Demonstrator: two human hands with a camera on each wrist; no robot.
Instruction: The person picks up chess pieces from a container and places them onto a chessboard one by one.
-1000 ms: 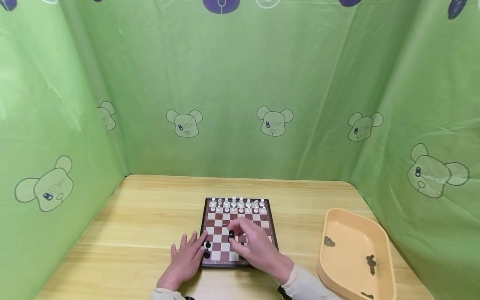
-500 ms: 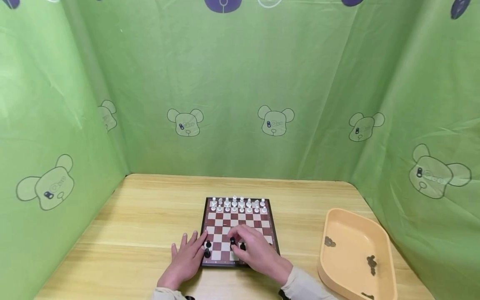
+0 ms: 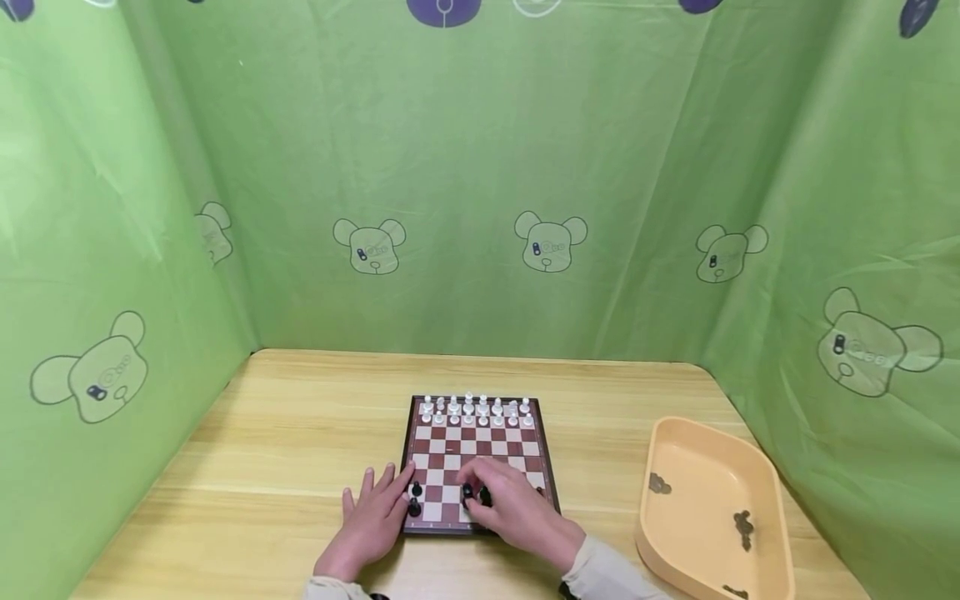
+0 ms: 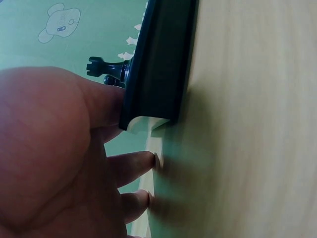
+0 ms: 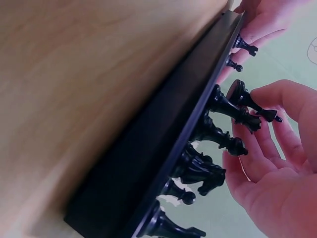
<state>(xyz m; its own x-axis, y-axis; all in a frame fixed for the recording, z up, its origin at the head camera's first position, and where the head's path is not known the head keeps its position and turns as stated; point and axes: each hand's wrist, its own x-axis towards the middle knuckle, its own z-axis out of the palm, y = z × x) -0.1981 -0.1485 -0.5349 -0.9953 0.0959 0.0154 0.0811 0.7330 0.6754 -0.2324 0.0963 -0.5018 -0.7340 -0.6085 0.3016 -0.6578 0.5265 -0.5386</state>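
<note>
- Head view, change: the right hand and the held black piece now sit closer to the near edge of the chessboard than in the preceding pictures. The white pieces are unchanged on its two far rows.
- Head view, assessment: the piece is judged to be at the setting-down step on the near part of the chessboard; release is not yet evident.
- Head view, fingers: right finger and thumb are clamped on the held black piece, which lies between their tips. The left hand lies with fingers spread apart, the innermost at the left edge of the chessboard, close to the black rook and black pawn in its near left corner. An orange tray stands right of the chessboard, well apart.
- Left wrist view: part of the hand meets the chessboard's edge beneath the rook; other fingertips rest on the table beside it.
- Right wrist view: the held black piece leans, its base towards the chessboard and its narrow tip towards the palm. Standing black pieces line the chessboard's near side, one just beside it. Whether its base touches the chessboard cannot be told.
</note>
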